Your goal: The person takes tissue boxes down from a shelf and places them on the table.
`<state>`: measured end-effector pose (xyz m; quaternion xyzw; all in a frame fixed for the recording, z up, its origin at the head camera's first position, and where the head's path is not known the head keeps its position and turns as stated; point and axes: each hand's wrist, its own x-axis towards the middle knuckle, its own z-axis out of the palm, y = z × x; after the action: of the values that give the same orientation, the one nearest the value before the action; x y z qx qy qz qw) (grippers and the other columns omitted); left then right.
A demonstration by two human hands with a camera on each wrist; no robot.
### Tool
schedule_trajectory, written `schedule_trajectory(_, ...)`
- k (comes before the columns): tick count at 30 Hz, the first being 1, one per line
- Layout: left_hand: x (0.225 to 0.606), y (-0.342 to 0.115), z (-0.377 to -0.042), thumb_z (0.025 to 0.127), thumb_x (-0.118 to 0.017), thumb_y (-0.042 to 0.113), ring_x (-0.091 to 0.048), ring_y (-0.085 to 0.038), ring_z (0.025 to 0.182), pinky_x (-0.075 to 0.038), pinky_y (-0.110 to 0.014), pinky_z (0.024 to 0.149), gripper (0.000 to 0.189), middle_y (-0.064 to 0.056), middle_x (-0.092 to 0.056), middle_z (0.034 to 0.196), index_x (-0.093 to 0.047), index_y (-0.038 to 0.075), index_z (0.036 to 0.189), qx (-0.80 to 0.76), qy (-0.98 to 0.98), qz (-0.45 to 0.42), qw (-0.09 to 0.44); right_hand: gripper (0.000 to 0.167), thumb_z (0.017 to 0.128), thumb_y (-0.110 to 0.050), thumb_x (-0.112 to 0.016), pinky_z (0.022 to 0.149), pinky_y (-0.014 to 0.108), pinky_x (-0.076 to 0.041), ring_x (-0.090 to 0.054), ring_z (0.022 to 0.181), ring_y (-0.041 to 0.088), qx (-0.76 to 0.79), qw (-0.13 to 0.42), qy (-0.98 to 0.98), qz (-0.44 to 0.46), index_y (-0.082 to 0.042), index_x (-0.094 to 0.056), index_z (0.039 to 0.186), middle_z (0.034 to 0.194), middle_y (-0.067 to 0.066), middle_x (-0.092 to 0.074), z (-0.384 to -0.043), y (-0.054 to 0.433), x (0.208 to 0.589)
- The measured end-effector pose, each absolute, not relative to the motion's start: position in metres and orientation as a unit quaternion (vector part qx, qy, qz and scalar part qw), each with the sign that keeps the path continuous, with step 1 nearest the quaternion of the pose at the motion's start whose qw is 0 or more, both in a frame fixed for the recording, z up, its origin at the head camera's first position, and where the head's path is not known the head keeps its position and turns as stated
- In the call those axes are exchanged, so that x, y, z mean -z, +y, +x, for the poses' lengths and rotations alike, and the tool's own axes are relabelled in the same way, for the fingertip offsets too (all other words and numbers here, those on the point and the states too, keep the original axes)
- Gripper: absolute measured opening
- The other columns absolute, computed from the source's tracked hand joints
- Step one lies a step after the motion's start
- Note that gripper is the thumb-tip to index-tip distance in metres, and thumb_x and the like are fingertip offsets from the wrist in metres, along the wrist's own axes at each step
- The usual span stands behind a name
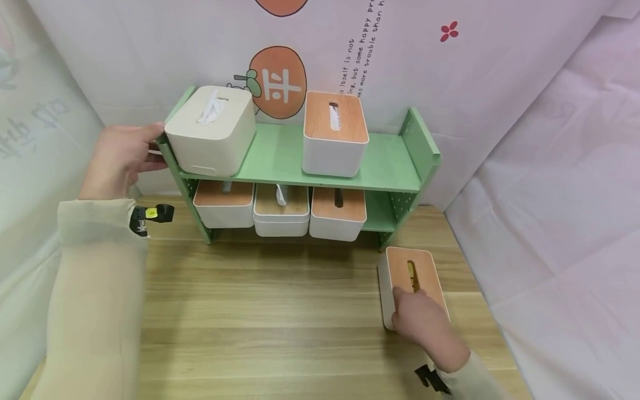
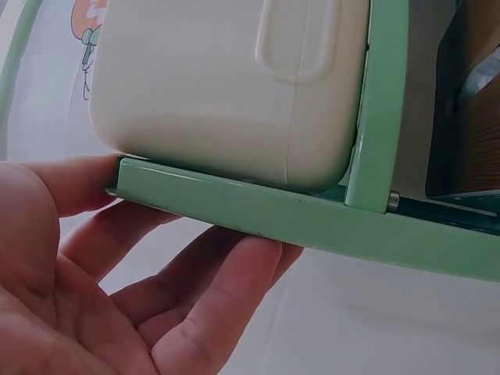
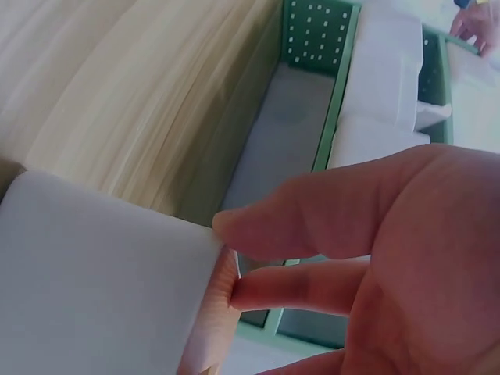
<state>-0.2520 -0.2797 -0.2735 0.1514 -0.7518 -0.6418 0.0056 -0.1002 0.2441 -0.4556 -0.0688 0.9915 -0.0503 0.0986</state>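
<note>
In the head view my left hand grips the left side panel of a green two-tier shelf, with the thumb over its edge and the fingers behind. Beside it a cream tissue box sits on the upper tier. A white tissue box with a wood-look lid stands on the table at the shelf's right front. My right hand holds this box from above. In the right wrist view, the thumb meets the box's rim and a finger touches the lid; other fingertips are hidden.
A wood-lidded box with tissue showing stands on the upper tier. Below are three more white boxes with wood-look lids, the middle one with tissue sticking out. A wood-grain table lies in front, and printed cloth hangs behind.
</note>
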Motion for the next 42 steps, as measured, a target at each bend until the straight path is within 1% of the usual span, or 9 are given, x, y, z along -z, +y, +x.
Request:
schedule_trajectory(6,0.272,-0.28,-0.249,0.089,-0.077,0.037,-0.07,-0.017,0.087,-0.057,-0.028,0.081,0.045,-0.001,-0.064,0.11,-0.063,0.01,0.123,0.68,-0.716,0.155,0.02,0.011,0.082,-0.002,-0.054,0.042,0.034,-0.036,-0.042,0.059,0.024,0.067,0.094,0.991,-0.069,-0.01,-0.046,0.081,0.06,0.005,-0.043,-0.104,0.264,0.457)
schedule_trajectory(12,0.273,-0.277,-0.247,0.088,-0.079,0.029,-0.07,-0.017,0.085,-0.059,-0.029,0.074,0.027,-0.001,-0.068,0.104,-0.07,0.014,0.108,0.714,-0.682,0.156,0.032,0.011,0.08,-0.001,-0.054,0.043,0.032,-0.032,-0.038,0.051,0.02,0.08,0.099,0.99,-0.065,-0.007,-0.047,0.087,0.058,0.002,-0.043,-0.106,0.284,0.457)
schedule_trajectory(16,0.271,-0.277,-0.245,0.09,-0.077,0.03,-0.071,-0.015,0.082,-0.059,-0.029,0.072,0.038,0.002,-0.069,0.101,-0.068,0.014,0.124,0.709,-0.687,0.157,0.035,0.018,0.079,-0.004,-0.057,0.043,0.032,-0.031,-0.037,0.048,0.019,0.079,0.104,0.99,-0.053,-0.005,-0.046,0.093,0.055,0.001,-0.044,-0.109,0.294,0.457)
schedule_trajectory(19,0.269,-0.277,-0.245,0.093,-0.073,0.032,-0.072,-0.014,0.08,-0.059,-0.028,0.071,0.054,0.003,-0.067,0.101,-0.058,0.012,0.14,0.685,-0.71,0.16,0.033,0.019,0.086,-0.009,-0.061,0.044,0.034,-0.035,-0.04,0.047,0.019,0.074,0.094,0.991,-0.061,-0.002,-0.046,0.096,0.055,0.001,-0.044,-0.111,0.301,0.457)
schedule_trajectory(21,0.267,-0.276,-0.246,0.095,-0.07,0.034,-0.072,-0.014,0.078,-0.059,-0.027,0.071,0.058,0.003,-0.066,0.101,-0.053,0.011,0.145,0.664,-0.73,0.162,0.028,0.021,0.091,-0.011,-0.064,0.044,0.035,-0.038,-0.043,0.047,0.019,0.067,0.087,0.992,-0.068,0.0,-0.048,0.098,0.056,0.001,-0.044,-0.112,0.304,0.457)
schedule_trajectory(25,0.264,-0.274,-0.249,0.098,-0.065,0.034,-0.071,-0.014,0.075,-0.059,-0.028,0.07,0.056,0.003,-0.062,0.102,-0.05,0.011,0.147,0.633,-0.758,0.157,0.018,0.025,0.093,-0.011,-0.067,0.047,0.036,-0.043,-0.047,0.05,0.018,0.054,0.084,0.993,-0.07,0.001,-0.049,0.103,0.059,0.001,-0.046,-0.114,0.312,0.456)
schedule_trajectory(30,0.261,-0.278,-0.252,0.099,-0.064,0.032,-0.071,-0.016,0.075,-0.06,-0.029,0.07,0.057,0.004,-0.061,0.105,-0.046,0.012,0.15,0.634,-0.762,0.134,-0.009,0.024,0.094,-0.01,-0.067,0.047,0.035,-0.043,-0.049,0.051,0.018,0.071,0.1,0.991,-0.055,0.0,-0.05,0.107,0.061,0.0,-0.048,-0.117,0.322,0.453)
schedule_trajectory(36,0.261,-0.281,-0.255,0.097,-0.068,0.028,-0.072,-0.02,0.072,-0.06,-0.034,0.07,0.052,0.003,-0.063,0.097,-0.053,0.013,0.144,0.654,-0.745,0.13,-0.015,0.026,0.093,-0.008,-0.067,0.048,0.035,-0.044,-0.049,0.053,0.019,0.084,0.097,0.991,-0.049,0.001,-0.051,0.112,0.063,0.0,-0.051,-0.122,0.335,0.454)
schedule_trajectory(42,0.262,-0.28,-0.256,0.098,-0.067,0.03,-0.072,-0.02,0.073,-0.06,-0.033,0.071,0.052,0.002,-0.062,0.1,-0.053,0.012,0.144,0.648,-0.75,0.128,-0.016,0.029,0.092,-0.006,-0.064,0.047,0.035,-0.042,-0.048,0.052,0.02,0.089,0.097,0.99,-0.044,0.003,-0.051,0.117,0.06,0.0,-0.049,-0.125,0.344,0.456)
